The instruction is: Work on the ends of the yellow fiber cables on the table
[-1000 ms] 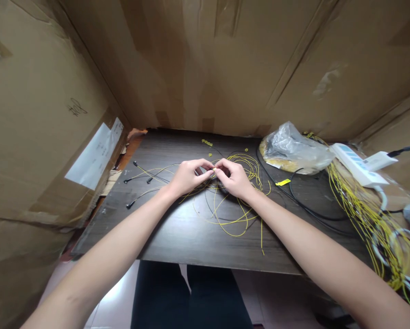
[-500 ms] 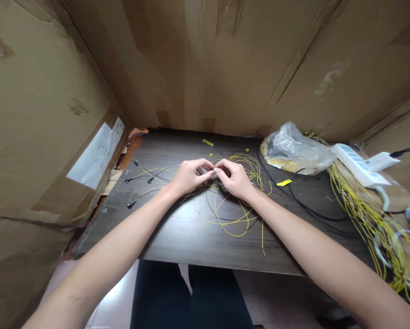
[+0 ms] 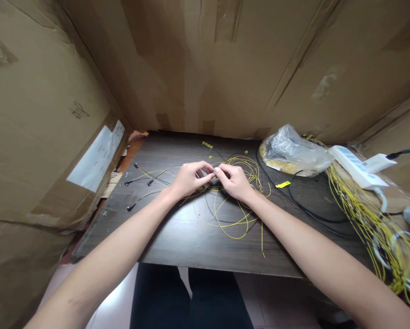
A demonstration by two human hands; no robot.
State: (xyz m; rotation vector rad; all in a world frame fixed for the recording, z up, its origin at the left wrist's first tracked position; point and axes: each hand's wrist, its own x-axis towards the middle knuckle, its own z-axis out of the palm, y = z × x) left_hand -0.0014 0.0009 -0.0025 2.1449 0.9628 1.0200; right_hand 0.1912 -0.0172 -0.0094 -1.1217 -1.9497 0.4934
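Note:
My left hand [image 3: 189, 178] and my right hand [image 3: 234, 180] meet over the middle of a dark wooden table [image 3: 177, 237]. Their fingertips pinch together on a thin yellow wire from a loose tangle of yellow wires [image 3: 237, 196] lying under and around the hands. What exactly sits between the fingertips is too small to make out. Thin wires with black end plugs [image 3: 136, 180] fan out on the table to the left of my left hand.
A crumpled clear plastic bag [image 3: 294, 151] lies at the back right, beside a white power strip [image 3: 357, 167]. A thick bundle of yellow wires [image 3: 369, 219] and black cable [image 3: 304, 205] run along the right. Cardboard walls [image 3: 37, 114] close in on the left and back.
Both hands stay pinched together at the same spot; only the fingers shift slightly. The view has dipped a little.

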